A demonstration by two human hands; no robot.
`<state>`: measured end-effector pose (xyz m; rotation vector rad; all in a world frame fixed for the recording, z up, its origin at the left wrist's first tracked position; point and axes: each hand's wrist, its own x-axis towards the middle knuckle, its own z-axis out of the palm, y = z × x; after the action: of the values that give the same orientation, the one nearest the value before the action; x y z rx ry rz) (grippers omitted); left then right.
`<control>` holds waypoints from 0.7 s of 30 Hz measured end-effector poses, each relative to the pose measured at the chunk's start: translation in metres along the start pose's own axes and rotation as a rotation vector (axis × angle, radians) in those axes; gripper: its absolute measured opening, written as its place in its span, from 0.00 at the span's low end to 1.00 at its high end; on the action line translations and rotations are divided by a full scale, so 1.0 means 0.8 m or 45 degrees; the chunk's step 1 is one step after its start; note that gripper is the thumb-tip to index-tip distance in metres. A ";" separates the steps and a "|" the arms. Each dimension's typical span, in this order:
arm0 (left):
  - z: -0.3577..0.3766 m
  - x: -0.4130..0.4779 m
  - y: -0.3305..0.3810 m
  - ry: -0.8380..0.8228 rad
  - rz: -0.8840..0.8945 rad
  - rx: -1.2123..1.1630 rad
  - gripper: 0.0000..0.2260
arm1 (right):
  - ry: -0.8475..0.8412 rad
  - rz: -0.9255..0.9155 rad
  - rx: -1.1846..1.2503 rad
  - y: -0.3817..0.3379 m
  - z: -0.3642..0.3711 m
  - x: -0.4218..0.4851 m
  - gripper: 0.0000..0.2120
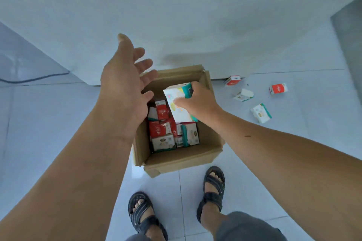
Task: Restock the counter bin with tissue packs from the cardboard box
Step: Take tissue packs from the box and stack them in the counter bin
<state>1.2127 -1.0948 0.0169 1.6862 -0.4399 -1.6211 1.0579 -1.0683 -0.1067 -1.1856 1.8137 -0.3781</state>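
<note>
- Left hand (125, 84) hovers spread wide, empty.
- Right hand (197, 101) pinches white-and-teal soft tissue pack (179, 113); brown cardboard box (176, 155) sits below it.
- Edge grip might slip, dropping it.

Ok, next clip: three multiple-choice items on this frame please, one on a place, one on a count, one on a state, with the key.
1. Where does the box stand? A on a counter; B on the floor; C on a chair.
2. How many packs lie loose on the floor? A one; B four; C seven.
3. The left hand is: A gripping a pack; B gripping a flap; C open, holding nothing.

Key: 1 B, tiles show around the box. 2 B, two red and two white lie right of the box. 3 C, its fingers are spread above the box, while the right hand holds a white pack.
</note>
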 end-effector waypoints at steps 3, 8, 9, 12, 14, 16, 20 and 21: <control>-0.004 -0.068 0.049 0.009 0.031 -0.020 0.25 | 0.025 -0.001 0.153 -0.058 -0.052 -0.063 0.17; -0.018 -0.192 0.128 -0.019 0.077 -0.074 0.24 | 0.077 0.011 0.600 -0.160 -0.142 -0.175 0.12; -0.019 -0.218 0.145 -0.029 0.093 -0.088 0.24 | 0.098 0.020 0.716 -0.182 -0.161 -0.199 0.12; -0.019 -0.289 0.200 -0.067 0.150 -0.115 0.23 | 0.164 0.016 0.967 -0.244 -0.211 -0.267 0.08; -0.019 -0.332 0.237 -0.097 0.185 -0.119 0.22 | 0.214 0.015 1.097 -0.284 -0.240 -0.309 0.05; -0.015 -0.371 0.279 -0.166 0.234 -0.143 0.21 | 0.254 -0.010 1.210 -0.326 -0.271 -0.342 0.06; -0.007 -0.436 0.364 -0.264 0.348 -0.193 0.23 | 0.283 -0.139 1.510 -0.413 -0.336 -0.396 0.05; -0.005 -0.449 0.383 -0.277 0.368 -0.202 0.23 | 0.290 -0.185 1.559 -0.434 -0.351 -0.407 0.05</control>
<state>1.2408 -1.0473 0.4855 1.2702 -0.6149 -1.5828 1.0673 -1.0231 0.4438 -0.3846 1.2357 -1.4816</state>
